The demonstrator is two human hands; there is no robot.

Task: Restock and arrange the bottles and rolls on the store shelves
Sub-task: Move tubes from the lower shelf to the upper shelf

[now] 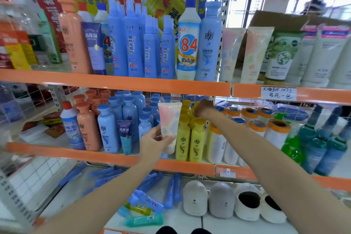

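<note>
While the left hand (154, 143) holds the pastel pink-and-blue squeeze tube (169, 122) upright by its lower end, fingers curled round it in a firm grip, the tube stands just in front of the middle shelf (114, 157), between the pale blue shampoo bottles (121, 119) and the yellow shampoo bottles (190, 135). It looks misplaced here, since matching pastel tubes (245, 53) stand on the upper shelf, to the right. Farther in, the right hand (204, 109) reaches over the yellow caps, fingers bent down among them; whether its grip has closed on a cap I cannot tell, though it probably steadies or straightens the row. Room is tight: bottles crowd both sides of the tube, and the orange shelf lip above (133, 83) limits lifting. Beyond, orange-rimmed rolls (266, 125) fill the right bay.
</note>
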